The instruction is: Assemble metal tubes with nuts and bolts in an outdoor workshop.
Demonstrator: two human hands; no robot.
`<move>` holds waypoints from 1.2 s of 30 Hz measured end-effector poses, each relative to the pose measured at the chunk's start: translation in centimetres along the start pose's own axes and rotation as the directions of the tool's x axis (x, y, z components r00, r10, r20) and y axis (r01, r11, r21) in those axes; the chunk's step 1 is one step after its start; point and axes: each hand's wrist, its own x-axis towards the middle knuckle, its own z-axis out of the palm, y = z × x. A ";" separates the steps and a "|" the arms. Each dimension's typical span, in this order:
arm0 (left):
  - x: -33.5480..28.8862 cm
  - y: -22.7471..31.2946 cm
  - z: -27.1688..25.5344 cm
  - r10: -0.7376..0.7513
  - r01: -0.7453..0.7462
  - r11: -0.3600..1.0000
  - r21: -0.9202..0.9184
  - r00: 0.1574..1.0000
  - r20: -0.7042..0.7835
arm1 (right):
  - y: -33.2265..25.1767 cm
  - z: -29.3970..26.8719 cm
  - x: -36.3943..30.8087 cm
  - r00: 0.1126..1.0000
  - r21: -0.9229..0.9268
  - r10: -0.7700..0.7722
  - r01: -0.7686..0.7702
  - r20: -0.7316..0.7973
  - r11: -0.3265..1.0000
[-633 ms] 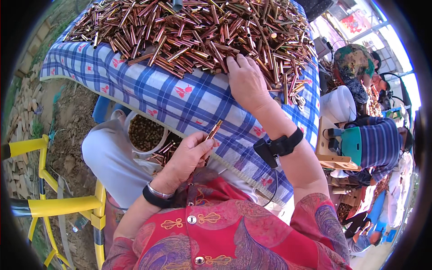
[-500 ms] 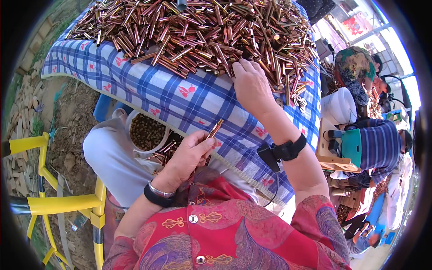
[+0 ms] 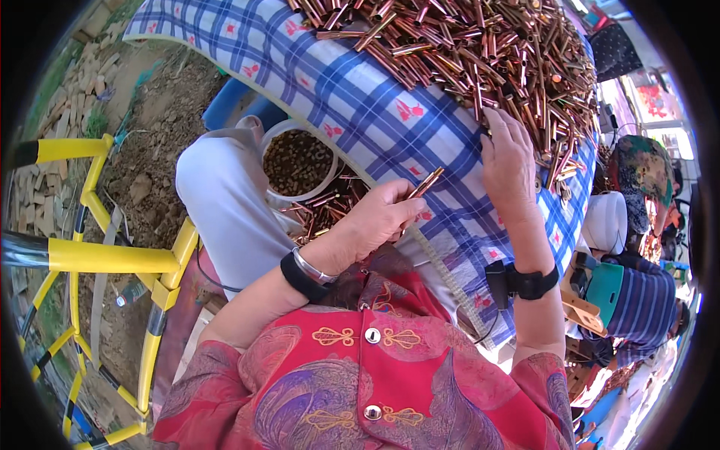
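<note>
One brass cartridge case (image 3: pixel 425 182) is pinched between thumb and fingertips of the left hand (image 3: pixel 375 221), which is otherwise curled nearly closed; the case is tilted, its upper end raised over the near edge of the blue-and-white checked tablecloth (image 3: pixel 390 127). Whether more cases are tucked in that palm cannot be told. The right hand (image 3: pixel 508 157) is laid palm-down, fingers loosely spread, at the near edge of a heap of brass cases (image 3: pixel 480 52); its fingertips are buried among them, so any grip is hidden. The heap is far too dense to be counted and is cut off at the top of the view. Below the table edge one round white bowl (image 3: pixel 298 163) of small dark pieces is seen, their kind hard to make out, with a loose scatter of further cases (image 3: pixel 322 214) just beside it, partly hidden by the left hand. Both rest on a white sack (image 3: pixel 225 202). A black band is worn on each wrist, two in all. A yellow metal frame (image 3: pixel 112 259) stands to the left. At least one other person in a striped shirt (image 3: pixel 645 307) is partly cut off at right.
</note>
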 end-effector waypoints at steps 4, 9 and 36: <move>-1.7 0.6 -3.5 0.092 -0.099 0.992 -0.084 0.992 -0.081 | -6.2 -2.0 -0.1 0.997 0.317 0.002 0.021 -0.072 0.948; -4.5 4.8 -10.0 0.316 -0.375 0.920 -0.115 0.883 -0.346 | -14.8 2.0 -1.1 0.934 0.774 -0.156 -0.164 0.322 0.611; -6.1 8.0 -17.2 0.232 -0.518 0.811 -0.271 0.710 -0.665 | -23.8 34.6 -3.5 0.674 0.388 -0.258 -0.047 0.693 0.920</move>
